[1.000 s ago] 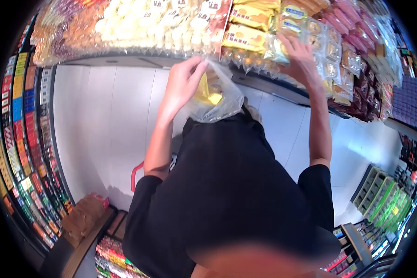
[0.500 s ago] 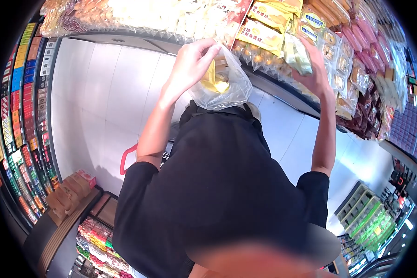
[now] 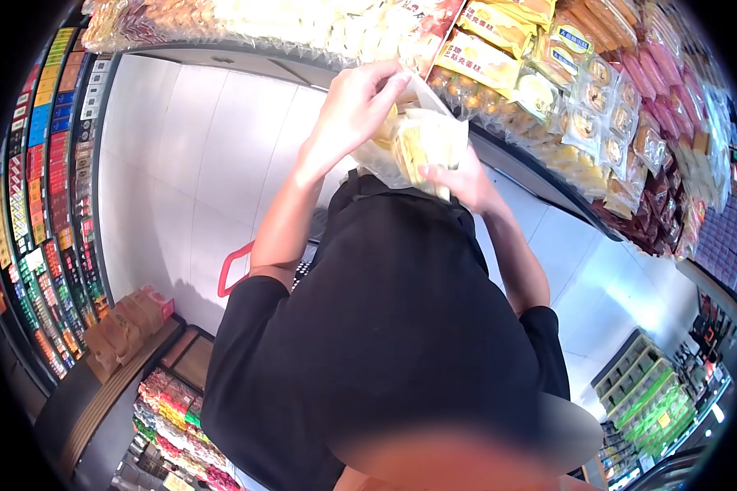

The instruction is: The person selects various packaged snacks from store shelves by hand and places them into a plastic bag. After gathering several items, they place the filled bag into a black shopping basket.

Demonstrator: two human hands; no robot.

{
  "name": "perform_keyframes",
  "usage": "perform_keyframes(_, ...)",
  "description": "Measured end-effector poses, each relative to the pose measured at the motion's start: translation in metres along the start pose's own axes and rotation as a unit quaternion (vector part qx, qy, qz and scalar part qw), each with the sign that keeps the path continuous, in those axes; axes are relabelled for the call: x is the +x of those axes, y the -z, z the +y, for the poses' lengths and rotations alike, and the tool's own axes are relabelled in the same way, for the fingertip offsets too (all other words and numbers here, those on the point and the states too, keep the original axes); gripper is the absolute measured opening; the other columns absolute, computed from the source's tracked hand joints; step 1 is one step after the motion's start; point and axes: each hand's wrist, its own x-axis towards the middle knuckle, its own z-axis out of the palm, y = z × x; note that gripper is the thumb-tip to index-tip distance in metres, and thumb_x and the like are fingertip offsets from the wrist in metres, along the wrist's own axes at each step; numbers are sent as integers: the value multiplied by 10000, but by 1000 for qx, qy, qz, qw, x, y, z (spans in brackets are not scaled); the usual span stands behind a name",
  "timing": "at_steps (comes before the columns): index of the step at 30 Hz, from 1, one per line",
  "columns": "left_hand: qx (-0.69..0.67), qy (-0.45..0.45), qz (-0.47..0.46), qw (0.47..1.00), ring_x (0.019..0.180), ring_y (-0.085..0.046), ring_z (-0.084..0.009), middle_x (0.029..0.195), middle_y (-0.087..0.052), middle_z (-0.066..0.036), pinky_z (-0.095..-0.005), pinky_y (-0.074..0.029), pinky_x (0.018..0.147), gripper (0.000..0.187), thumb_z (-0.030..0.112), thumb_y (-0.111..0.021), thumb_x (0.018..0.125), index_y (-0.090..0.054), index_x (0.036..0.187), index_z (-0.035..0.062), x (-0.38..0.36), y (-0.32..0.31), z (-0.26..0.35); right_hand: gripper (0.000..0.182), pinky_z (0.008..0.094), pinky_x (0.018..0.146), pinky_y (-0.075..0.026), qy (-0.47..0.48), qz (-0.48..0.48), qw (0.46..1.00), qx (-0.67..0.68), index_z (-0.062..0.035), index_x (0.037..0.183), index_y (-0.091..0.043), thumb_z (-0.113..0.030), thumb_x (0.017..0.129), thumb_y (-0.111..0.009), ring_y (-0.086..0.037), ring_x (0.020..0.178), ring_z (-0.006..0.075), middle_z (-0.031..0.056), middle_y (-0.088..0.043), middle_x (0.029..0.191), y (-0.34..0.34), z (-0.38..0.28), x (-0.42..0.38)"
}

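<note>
My left hand (image 3: 359,110) pinches the upper edge of a clear plastic bag (image 3: 375,159), which hangs in front of my waist. Between the fingers and thumb of my right hand (image 3: 463,180) is a pale yellow wrapped pastry packet (image 3: 430,143), held right at the bag's mouth and overlapping the bag in this view. Part of something yellow shows in the bag behind the packet. Beyond my right hand, the display holds yellow cake packets (image 3: 477,59) and a round pastry in clear wrap (image 3: 537,93).
A dark shelf edge (image 3: 516,159) runs diagonally past my right hand. Pink packets (image 3: 659,69) and brown ones (image 3: 659,209) fill the display's right end. A red handle (image 3: 228,270) stands by my left elbow. Paper bags (image 3: 127,331) sit on a counter at lower left.
My right hand has come from the display to the bag, bringing the pale yellow pastry packet with it. A round wrapped pastry now shows where that hand was. My left hand still holds the bag.
</note>
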Motion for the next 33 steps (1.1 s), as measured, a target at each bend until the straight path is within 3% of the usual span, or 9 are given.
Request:
perform_keyframes(5, 28, -21, -17, 999, 574, -399, -128, 622, -472, -87, -311, -382, 545, 251, 221, -615, 989, -632, 914, -19, -6, -4, 8, 881, 385, 1081, -430, -16, 8, 953, -303, 0, 1490, -343, -296, 785, -780, -566, 1256, 295, 193, -557, 1367, 2, 10, 32)
perform_keyframes(6, 22, -24, -16, 999, 569, -395, -132, 619, -469, -89, -315, -381, 543, 252, 223, -615, 989, -631, 913, -18, -6, -5, 7, 947, 407, 1095, -422, -88, -14, 948, -306, -1, 1500, -308, -380, 759, -758, -553, 1274, 366, 245, -543, 1369, -2, 1, 37)
perform_keyframes(9, 27, -19, -21, 999, 560, -394, -147, 617, -470, -99, -324, -380, 541, 255, 230, -611, 990, -633, 915, -13, -8, -8, 3, 888, 426, 1078, -436, -127, 3, 897, -424, -27, 1486, -324, -328, 771, -757, -550, 1290, 328, 237, -558, 1368, -4, 11, 46)
perform_keyframes(13, 34, -7, -11, 999, 555, -412, -166, 626, -488, -111, -333, -386, 544, 256, 234, -599, 995, -645, 928, -9, -11, -4, -2, 991, 444, 1080, -436, -163, 40, 861, -480, -7, 1505, -292, -407, 732, -766, -549, 1272, 422, 316, -511, 1392, -9, -4, 39)
perform_keyframes(17, 7, -11, -1, 1000, 558, -424, -177, 637, -508, -124, -343, -396, 550, 249, 228, -594, 996, -651, 937, -7, -12, -7, -5, 910, 472, 1025, -477, -176, 142, 734, -640, -5, 1450, -317, -416, 770, -760, -609, 1176, 426, 321, -559, 1298, -16, -4, 36)
perform_keyframes(21, -23, -25, -8, 999, 561, -420, -188, 640, -509, -138, -353, -403, 558, 248, 222, -592, 996, -642, 926, -11, -12, -23, -9, 787, 475, 900, -552, -263, 84, 707, -651, 24, 1333, -396, -439, 801, -745, -680, 1042, 390, 298, -570, 1276, -1, 16, 56)
perform_keyframes(25, -24, -16, -8, 1000, 563, -396, -192, 639, -491, -146, -356, -404, 560, 256, 209, -596, 993, -605, 884, -22, -13, -29, -5, 646, 480, 867, -567, -165, 195, 710, -656, 27, 1238, -476, -363, 819, -775, -679, 1021, 380, 246, -606, 1156, -7, 35, 51)
perform_keyframes(29, -26, -1, -4, 1000, 566, -375, -204, 650, -459, -168, -352, -404, 559, 248, 181, -592, 990, -572, 864, -32, -11, -22, -4, 330, 434, 832, -530, 167, 249, 616, -729, -1, 1053, -600, -174, 799, -722, -655, 1037, 316, 148, -615, 1040, -1, 50, 38)
perform_keyframes(33, -12, -12, -16, 1000, 575, -395, -183, 653, -469, -173, -343, -405, 563, 238, 178, -595, 988, -587, 882, -34, -11, -26, -4, 220, 434, 829, -519, 99, 244, 651, -712, -18, 1026, -660, -124, 833, -648, -688, 902, 327, 164, -705, 931, 18, 61, 52)
